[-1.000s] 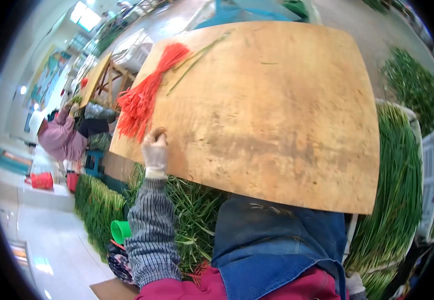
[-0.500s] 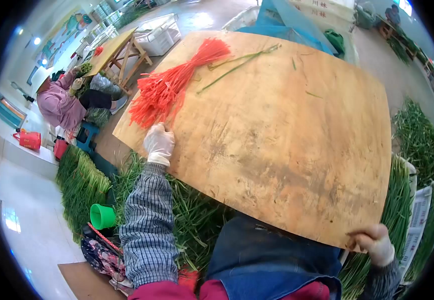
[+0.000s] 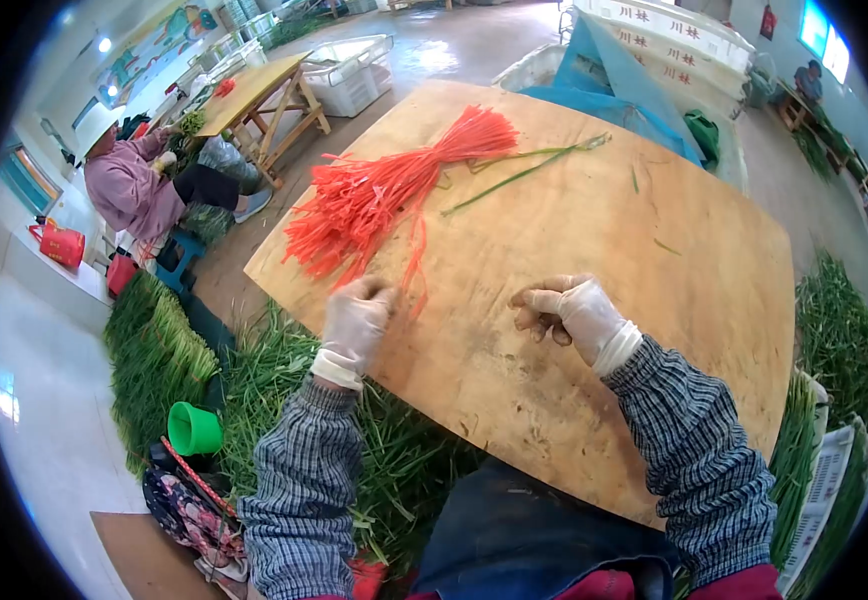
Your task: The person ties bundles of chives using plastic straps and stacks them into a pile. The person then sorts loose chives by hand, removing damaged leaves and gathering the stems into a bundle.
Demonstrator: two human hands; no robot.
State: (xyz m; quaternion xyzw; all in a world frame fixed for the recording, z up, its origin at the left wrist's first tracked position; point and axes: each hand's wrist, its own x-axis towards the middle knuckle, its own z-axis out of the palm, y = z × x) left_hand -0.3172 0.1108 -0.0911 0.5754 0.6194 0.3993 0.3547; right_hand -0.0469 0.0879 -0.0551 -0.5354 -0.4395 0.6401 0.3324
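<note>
A bundle of red plastic strips lies fanned out on the wooden board, tied or gathered near its upper right end. My left hand, in a pale glove, is closed at the board's near left edge, just below loose strands of the bundle; what its fingers hold, if anything, is hidden. Over the middle of the board hovers my right hand, its gloved fingers curled and a little apart, with nothing visible in them. Thin green stalks lie beside the bundle.
Cut greens heap below the board's near edge, and a green cup stands at lower left. More greens lie at right. A person sits by another table. A blue sheet is behind the board.
My right hand has come from the board's near right corner to over its middle. My left hand stays near the bundle's loose ends. The view has shifted, showing more of the room.
</note>
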